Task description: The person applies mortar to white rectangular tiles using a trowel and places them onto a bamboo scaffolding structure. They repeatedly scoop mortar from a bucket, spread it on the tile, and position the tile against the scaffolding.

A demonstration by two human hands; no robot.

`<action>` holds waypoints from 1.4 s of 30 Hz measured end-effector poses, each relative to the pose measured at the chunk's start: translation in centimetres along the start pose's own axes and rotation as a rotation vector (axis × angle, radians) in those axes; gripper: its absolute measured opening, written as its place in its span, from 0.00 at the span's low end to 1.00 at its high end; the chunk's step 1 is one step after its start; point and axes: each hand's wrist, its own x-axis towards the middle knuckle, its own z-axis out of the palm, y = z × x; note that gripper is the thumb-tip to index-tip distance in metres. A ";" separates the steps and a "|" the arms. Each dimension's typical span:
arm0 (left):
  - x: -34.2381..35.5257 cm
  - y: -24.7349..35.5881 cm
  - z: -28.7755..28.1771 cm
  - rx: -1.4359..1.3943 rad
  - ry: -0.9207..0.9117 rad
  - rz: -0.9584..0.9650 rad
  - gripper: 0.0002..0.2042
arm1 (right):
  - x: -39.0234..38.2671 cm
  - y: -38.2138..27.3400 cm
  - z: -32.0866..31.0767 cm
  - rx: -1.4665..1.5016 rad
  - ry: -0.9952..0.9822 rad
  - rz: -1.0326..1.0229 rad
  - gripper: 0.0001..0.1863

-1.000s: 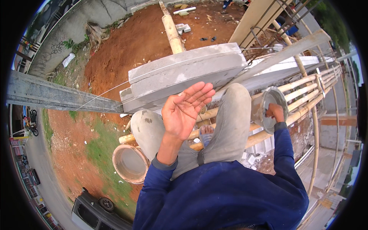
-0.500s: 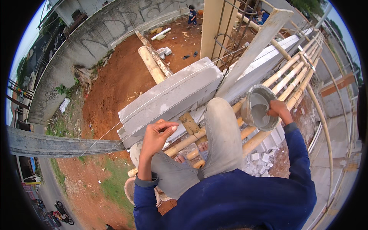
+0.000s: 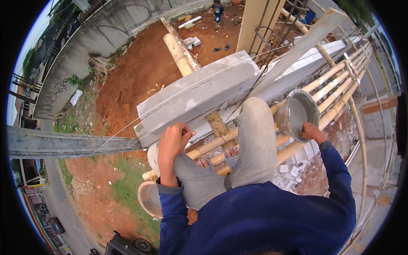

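Note:
A grey bucket (image 3: 287, 121) rests on the bamboo poles to my right, with wet grey mortar (image 3: 302, 111) inside. My right hand (image 3: 311, 132) reaches over its near rim; the fingers are closed inside, and what they grip is hidden. Above my left knee my left hand (image 3: 173, 140) is raised, fingers curled and thumb drawn in, with nothing visible in them. Ahead of it lies a wall of pale grey blocks (image 3: 199, 100), a thin string (image 3: 191, 86) stretched along its top. The left hand is apart from the blocks.
I squat on bamboo scaffolding (image 3: 335, 87), sandalled feet on the poles. A second bucket (image 3: 149, 199) is near my left elbow. A plank (image 3: 297, 53) leans beside steel rebar (image 3: 272, 32). Broken blocks (image 3: 293, 170) lie below. A person (image 3: 217, 12) is on the red soil beyond.
My left hand has curled its fingers further. The right hand stays at the bucket, whose opening is turned slightly differently. The whole view has shifted, and the distant person has moved slightly.

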 end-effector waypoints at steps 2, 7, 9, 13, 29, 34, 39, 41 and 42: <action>0.3 0.4 -0.2 0.108 -0.057 -0.012 0.13 | -0.6 -0.7 -0.4 0.092 -0.057 -0.031 0.22; 0.5 0.6 0.0 0.192 -0.112 -0.029 0.14 | -2.0 -0.2 -5.4 0.400 -0.144 0.070 0.21; 0.7 0.5 0.3 0.161 -0.094 -0.017 0.14 | -2.9 0.8 -8.0 0.468 -0.157 0.146 0.21; 1.4 0.6 1.0 0.184 -0.065 0.026 0.13 | -4.1 2.2 -11.1 0.158 0.138 0.119 0.23; -0.5 1.5 0.1 0.132 -0.146 0.053 0.11 | -1.9 -1.8 -2.0 -0.016 -0.057 -0.011 0.17; 0.2 0.5 0.5 0.198 -0.180 0.047 0.11 | -3.5 0.2 -8.2 0.188 0.018 0.060 0.23; 0.6 -0.6 0.5 0.215 -0.199 0.058 0.13 | -4.0 -0.9 -9.6 -0.113 0.480 0.155 0.14; 0.9 -0.2 0.8 0.201 -0.184 0.062 0.15 | -1.9 -0.1 -6.0 -0.233 0.514 0.226 0.07; 1.1 -0.3 1.0 0.199 -0.176 0.073 0.15 | -1.1 0.0 -3.8 -0.241 0.481 0.207 0.07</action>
